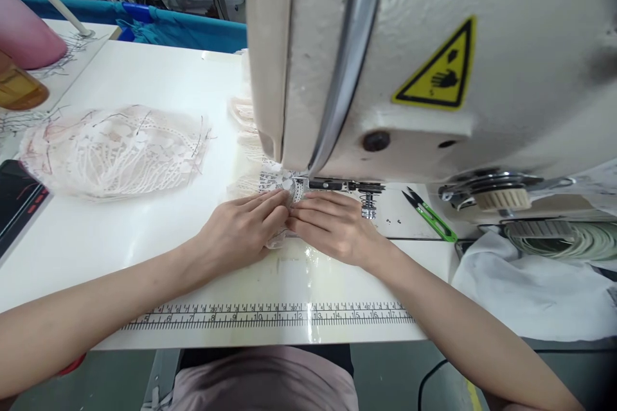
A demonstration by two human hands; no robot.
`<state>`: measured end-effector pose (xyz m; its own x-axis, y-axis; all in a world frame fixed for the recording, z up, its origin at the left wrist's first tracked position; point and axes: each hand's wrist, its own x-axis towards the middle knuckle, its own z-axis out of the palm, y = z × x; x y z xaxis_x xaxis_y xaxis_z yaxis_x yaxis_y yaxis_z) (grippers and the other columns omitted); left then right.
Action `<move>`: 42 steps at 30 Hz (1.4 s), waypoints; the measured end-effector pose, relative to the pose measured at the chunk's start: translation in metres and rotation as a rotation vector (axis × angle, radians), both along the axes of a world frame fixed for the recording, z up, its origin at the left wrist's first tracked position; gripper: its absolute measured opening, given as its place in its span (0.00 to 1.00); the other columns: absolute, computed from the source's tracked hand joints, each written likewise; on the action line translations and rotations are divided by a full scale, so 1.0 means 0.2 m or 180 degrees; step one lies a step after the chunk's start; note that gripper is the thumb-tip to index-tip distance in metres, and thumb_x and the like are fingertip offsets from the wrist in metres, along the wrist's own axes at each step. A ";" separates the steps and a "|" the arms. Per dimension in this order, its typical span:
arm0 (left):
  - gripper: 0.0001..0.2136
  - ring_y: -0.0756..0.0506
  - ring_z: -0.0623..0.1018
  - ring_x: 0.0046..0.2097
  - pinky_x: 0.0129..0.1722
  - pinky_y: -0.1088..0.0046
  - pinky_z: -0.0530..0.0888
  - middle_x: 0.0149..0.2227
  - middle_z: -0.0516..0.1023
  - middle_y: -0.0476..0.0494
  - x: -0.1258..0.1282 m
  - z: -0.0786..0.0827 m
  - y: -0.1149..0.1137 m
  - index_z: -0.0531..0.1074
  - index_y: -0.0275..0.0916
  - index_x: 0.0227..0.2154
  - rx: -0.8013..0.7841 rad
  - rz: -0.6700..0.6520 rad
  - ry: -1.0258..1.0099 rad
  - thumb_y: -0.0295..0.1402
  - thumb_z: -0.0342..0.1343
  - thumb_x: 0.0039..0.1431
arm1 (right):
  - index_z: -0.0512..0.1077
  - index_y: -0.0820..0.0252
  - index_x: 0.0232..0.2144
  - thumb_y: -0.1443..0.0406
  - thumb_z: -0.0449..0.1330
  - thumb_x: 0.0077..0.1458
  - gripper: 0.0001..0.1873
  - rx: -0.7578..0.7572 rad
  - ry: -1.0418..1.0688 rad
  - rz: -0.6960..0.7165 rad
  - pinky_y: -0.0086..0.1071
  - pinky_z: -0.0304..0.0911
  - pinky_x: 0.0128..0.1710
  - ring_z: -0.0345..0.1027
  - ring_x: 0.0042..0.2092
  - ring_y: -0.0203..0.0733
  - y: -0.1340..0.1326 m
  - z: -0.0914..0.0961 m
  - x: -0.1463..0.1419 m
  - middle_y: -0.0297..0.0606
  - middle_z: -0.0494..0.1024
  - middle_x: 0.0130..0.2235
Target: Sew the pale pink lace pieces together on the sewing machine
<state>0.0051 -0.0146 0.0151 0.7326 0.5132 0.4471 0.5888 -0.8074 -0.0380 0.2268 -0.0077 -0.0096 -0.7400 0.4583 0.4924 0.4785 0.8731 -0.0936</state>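
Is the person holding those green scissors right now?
No, the green scissors lie on the table, while the left hand and right hand are on the lace.

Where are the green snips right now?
Right of centre in the head view: the green snips lie on the white work surface, between the right hand and the white cloth.

Left hand (243, 228), right hand (335, 225) on pale lace (274, 181)

White table (159, 70) gleams; grey-green floor (393, 376) lies below.
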 end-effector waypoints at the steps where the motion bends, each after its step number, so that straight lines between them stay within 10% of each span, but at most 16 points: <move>1: 0.08 0.43 0.82 0.47 0.47 0.70 0.80 0.48 0.80 0.36 0.00 0.00 0.00 0.72 0.33 0.37 -0.0012 0.0002 0.0012 0.23 0.49 0.58 | 0.76 0.52 0.40 0.69 0.58 0.61 0.09 0.0032 -0.0002 -0.0002 0.34 0.70 0.48 0.72 0.47 0.37 0.00 0.00 0.00 0.31 0.81 0.42; 42: 0.19 0.35 0.73 0.58 0.53 0.58 0.77 0.55 0.75 0.33 0.00 -0.07 0.01 0.71 0.32 0.55 -0.0234 0.0148 0.0070 0.33 0.52 0.63 | 0.76 0.57 0.42 0.70 0.57 0.61 0.10 -0.0351 0.0085 -0.0452 0.35 0.72 0.46 0.75 0.47 0.40 0.06 0.05 0.05 0.38 0.80 0.48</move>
